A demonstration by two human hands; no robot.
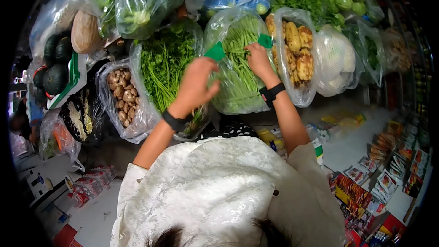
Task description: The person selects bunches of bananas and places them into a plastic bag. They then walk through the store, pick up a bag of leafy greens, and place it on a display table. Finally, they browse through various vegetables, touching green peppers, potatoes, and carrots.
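Note:
My left hand (199, 85), with a black band at the wrist, is somewhat blurred, its fingers apart over the near side of a clear plastic bag, between the green beans and the leafy herbs (164, 61). My right hand (258, 58), also banded at the wrist, rests its fingertips on the long green beans (240, 41) in that open bag; whether it pinches any cannot be told. A green piece (216, 52) lies at the bag's left side near my left fingertips. Another green piece (265, 40) is at its right side, just beyond my right hand.
Mushrooms in a clear bag (124, 96) and dark green squashes (56, 79) stand to the left. Bagged lotus roots (298, 55) and a white netted bundle (336, 61) stand to the right. Packaged goods (353, 192) cover the lower right. Bagged greens (147, 7) line the far side.

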